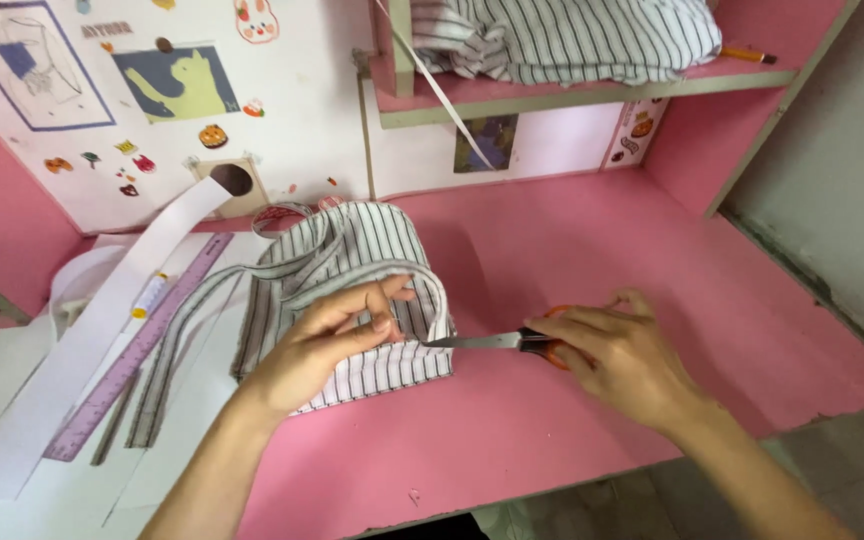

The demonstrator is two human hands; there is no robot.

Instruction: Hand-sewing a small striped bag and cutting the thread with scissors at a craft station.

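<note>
One striped fabric bag (352, 300), white with dark lines, lies flat on the pink desk (572, 250), left of centre. The left hand (327, 340) rests on the bag's lower right part, fingers curled, fingertips pinching a fold of cloth near the right edge. One bag handle (430, 285) arches just above that hand. The right hand (617, 350) is closed around one pair of scissors (497, 341) with orange grips; the blades point left and their tip meets the bag's edge beside the left fingertips. How far apart the blades stand cannot be told.

To the left lie one purple ruler (132, 355), one broad white strip (92, 340) and one narrow striped strap (177, 350), all on white sheets. One second striped cloth bundle (562, 38) sits on the upper shelf, with one orange pencil (748, 55) beside it. Several stickers dot the white back wall (302, 90).
</note>
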